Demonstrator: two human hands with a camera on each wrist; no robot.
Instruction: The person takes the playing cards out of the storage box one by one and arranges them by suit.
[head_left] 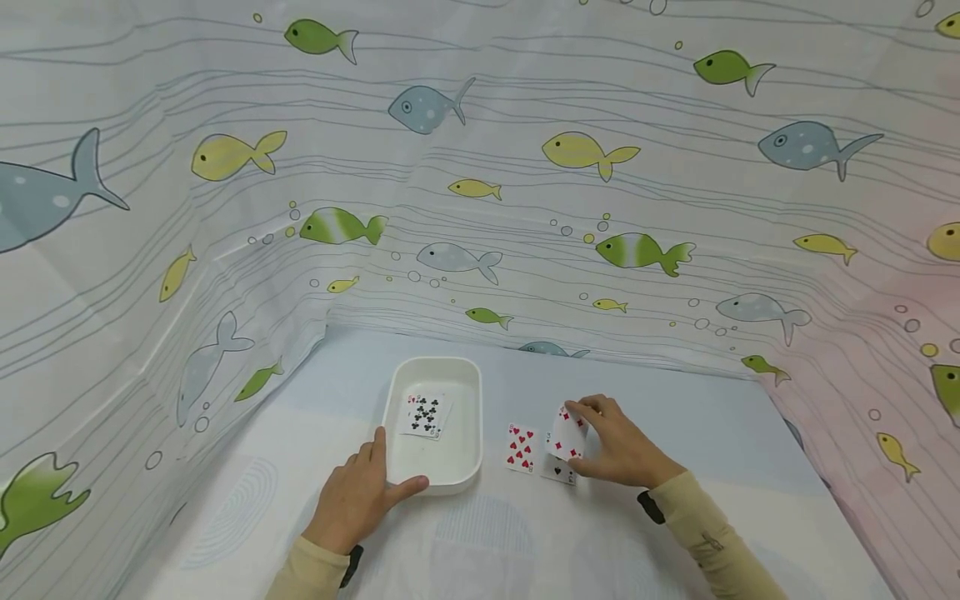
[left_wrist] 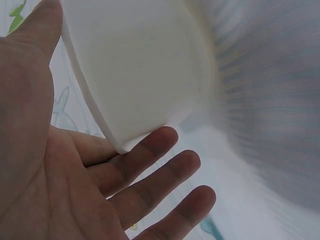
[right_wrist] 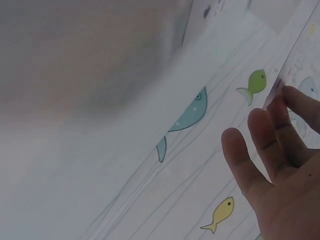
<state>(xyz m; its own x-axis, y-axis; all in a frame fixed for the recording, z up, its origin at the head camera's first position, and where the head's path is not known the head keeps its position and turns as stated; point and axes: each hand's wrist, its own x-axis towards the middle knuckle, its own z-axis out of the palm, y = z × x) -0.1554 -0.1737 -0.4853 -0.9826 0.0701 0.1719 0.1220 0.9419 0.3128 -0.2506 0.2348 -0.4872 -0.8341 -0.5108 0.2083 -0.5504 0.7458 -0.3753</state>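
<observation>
My right hand [head_left: 622, 443] pinches a playing card [head_left: 567, 431] with red diamonds, the thumb at its lower edge and fingers at its top. Beneath it, partly covered, lies a spade card [head_left: 558, 471]. To the left is a card of hearts [head_left: 521, 448], face up on the table. In the right wrist view, the fingertips [right_wrist: 276, 107] touch the edge of the held card. My left hand [head_left: 352, 492] rests against the near left corner of a white plastic tray [head_left: 480, 425], fingers fairly straight and spread. Inside the tray lie a few overlapping cards, a club card [head_left: 426, 414] on top.
A pale table cover [head_left: 487, 525] with light blue patterns lies under everything. Fish-printed curtains [head_left: 525, 225] close in the table at the back and both sides.
</observation>
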